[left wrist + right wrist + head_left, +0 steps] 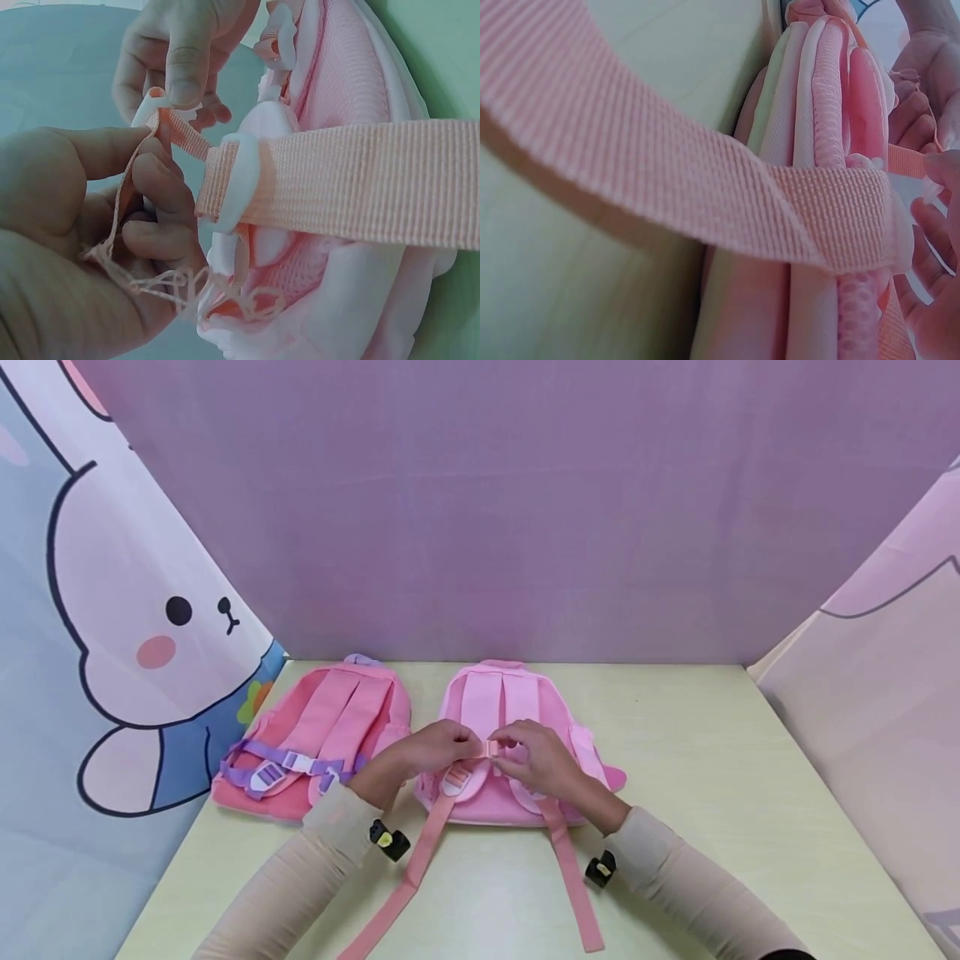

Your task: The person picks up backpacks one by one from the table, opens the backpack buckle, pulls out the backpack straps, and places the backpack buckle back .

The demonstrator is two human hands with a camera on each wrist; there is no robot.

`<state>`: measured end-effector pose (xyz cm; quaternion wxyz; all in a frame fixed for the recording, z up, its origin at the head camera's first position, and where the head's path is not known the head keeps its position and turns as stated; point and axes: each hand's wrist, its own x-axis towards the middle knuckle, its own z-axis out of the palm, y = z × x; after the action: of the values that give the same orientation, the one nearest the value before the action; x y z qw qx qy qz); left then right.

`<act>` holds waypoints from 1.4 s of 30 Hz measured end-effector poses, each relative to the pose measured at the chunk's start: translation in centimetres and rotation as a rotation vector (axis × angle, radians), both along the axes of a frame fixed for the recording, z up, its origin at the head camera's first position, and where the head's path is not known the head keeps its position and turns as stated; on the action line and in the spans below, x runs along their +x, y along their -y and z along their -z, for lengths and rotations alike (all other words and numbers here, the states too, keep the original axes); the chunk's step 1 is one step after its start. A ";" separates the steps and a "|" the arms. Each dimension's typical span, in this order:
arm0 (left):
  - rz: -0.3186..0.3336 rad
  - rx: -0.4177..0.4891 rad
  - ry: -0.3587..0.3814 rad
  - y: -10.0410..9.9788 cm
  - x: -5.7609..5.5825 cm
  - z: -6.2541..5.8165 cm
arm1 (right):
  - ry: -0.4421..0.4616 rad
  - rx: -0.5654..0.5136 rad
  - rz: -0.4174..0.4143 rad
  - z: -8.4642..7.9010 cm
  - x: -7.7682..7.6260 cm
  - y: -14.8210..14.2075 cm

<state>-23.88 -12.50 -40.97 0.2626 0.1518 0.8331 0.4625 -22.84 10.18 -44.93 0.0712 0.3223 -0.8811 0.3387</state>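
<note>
Pinching: left grip (446, 746) narrow strap (187, 136), right grip (538, 757) buckle (492, 749). Pink backpack (491, 802) near worktop's (720, 777) far edge, well apart from right edge.

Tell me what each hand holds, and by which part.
The left hand pinches the narrow peach strap close to the white buckle, between thumb and fingers. The right hand appears to hold that buckle by its edge.

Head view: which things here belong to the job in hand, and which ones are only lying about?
Part of the job:
light pink backpack
narrow peach strap, pinched by the left hand
small buckle, in the fingers of the right hand

Not involved, it seems:
coral backpack with purple straps, held by neither hand
rabbit-print backdrop
</note>
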 end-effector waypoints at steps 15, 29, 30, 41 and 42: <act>0.002 0.001 -0.009 -0.6 0.2 -0.4 | 0.017 -0.009 0.004 0.0 0.1 -0.2; 0.016 -0.011 -0.035 -1.0 0.4 -0.3 | 0.047 0.011 0.005 -0.1 0.1 -0.1; 0.019 -0.012 -0.038 -1.0 0.3 -0.2 | 0.045 0.012 0.003 -0.1 0.1 0.0; 0.031 -0.001 -0.060 -0.9 0.2 0.0 | 0.037 0.013 0.006 -0.1 0.1 -0.1; 0.031 -0.002 -0.060 -0.9 0.3 0.0 | 0.038 0.012 0.005 -0.1 0.0 -0.1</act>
<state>-23.63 -11.65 -40.94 0.2448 0.1781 0.8387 0.4527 -22.79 10.24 -44.82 0.0534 0.3141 -0.8851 0.3392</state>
